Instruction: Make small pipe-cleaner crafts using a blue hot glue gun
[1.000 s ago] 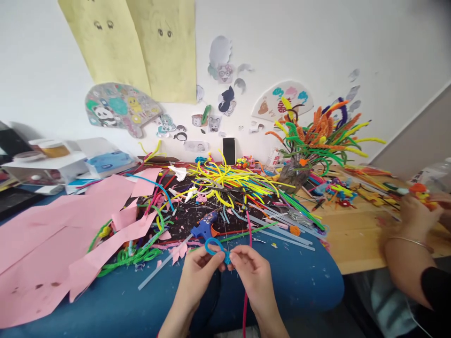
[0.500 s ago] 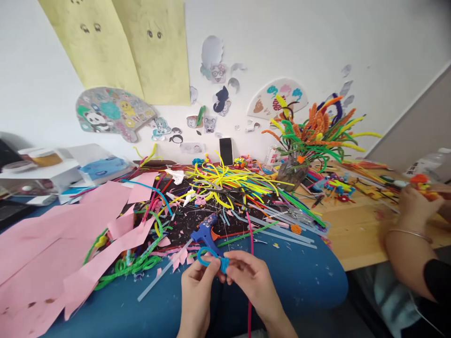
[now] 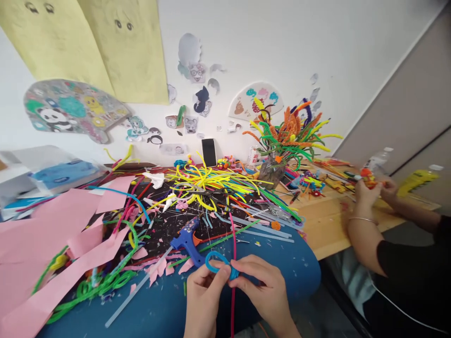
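A blue pipe cleaner [image 3: 215,254], bent into a loop with a tightly wound end, is held up over the front of the blue table surface. My left hand [image 3: 207,293] pinches the loop's base between thumb and forefinger. On the other side, my right hand [image 3: 262,288] grips the wound end with thumb and fingertips. Just beyond my hands lies a blue glue gun [image 3: 186,241] with a long clear glue stick in its back. A magenta pipe cleaner [image 3: 233,234] runs past my right hand and off the table's front edge.
Yellow pipe cleaners [image 3: 204,180] heap up behind the glue gun. Pink paper sheets [image 3: 66,209] cover the left side. A vase [image 3: 273,172] of colourful pipe cleaners stands right of centre. At the right, a co-worker's hands [image 3: 368,190] hold a small orange-and-yellow figure over a wooden table [image 3: 327,225].
The view has swung to the right, showing more of the co-worker and a yellow bottle. Both my hands keep hold of the blue pipe cleaner, which has turned slightly in my fingers.
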Tool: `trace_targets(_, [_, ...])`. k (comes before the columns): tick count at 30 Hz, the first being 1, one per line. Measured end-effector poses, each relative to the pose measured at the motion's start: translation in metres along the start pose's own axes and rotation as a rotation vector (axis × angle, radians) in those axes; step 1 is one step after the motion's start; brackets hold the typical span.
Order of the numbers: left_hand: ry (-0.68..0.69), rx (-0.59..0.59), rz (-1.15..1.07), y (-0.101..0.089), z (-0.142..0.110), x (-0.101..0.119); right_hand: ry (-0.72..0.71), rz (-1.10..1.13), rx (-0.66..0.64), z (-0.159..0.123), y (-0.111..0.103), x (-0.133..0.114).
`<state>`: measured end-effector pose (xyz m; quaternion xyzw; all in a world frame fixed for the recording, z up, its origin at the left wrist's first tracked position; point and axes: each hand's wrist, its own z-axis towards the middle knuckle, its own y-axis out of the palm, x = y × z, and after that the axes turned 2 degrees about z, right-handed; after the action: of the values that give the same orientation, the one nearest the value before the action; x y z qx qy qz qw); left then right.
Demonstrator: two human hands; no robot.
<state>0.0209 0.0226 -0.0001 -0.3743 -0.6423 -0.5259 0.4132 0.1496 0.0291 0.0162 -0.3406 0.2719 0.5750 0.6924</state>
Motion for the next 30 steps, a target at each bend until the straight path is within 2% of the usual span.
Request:
trace_targets(4, [-0.019, -0.005, 0.007, 0.009, -0.001, -0.01, 0.031, -0.017, 0.038, -0.002, -0.009, 0.004])
trace_targets(6, [-0.058, 0.003, -0.026, 0.014, 0.001, -0.013, 0.059, -0.022, 0.017, -0.001, -0.016, 0.006])
trace_targets(9, [-0.099, -0.014, -0.077, 0.019, 0.006, -0.013, 0.158, 0.054, -0.073, 0.001, -0.026, 0.009])
trace_targets(12, [-0.08, -0.027, -0.077, 0.024, 0.008, -0.011, 0.262, 0.148, -0.077, 0.002, -0.031, 0.012])
trace_targets(18, [-0.001, 0.014, -0.004, 0.026, 0.01, -0.014, 0.379, 0.182, 0.001, 0.002, -0.027, 0.015])
trace_targets(22, [-0.009, 0.016, 0.033, 0.03, 0.015, -0.021, 0.472, 0.257, -0.012, 0.003, -0.022, 0.021])
trace_targets(24, [-0.016, -0.021, 0.031, 0.033, 0.017, -0.022, 0.527, 0.28, 0.083, 0.007, -0.025, 0.033])
trace_targets(26, [-0.014, -0.056, 0.007, 0.035, 0.017, -0.021, 0.569, 0.274, 0.274, 0.014, -0.036, 0.053])
trace_targets(30, [0.023, -0.04, 0.038, 0.027, 0.015, -0.011, 0.52, 0.169, 0.639, 0.041, -0.085, 0.101])
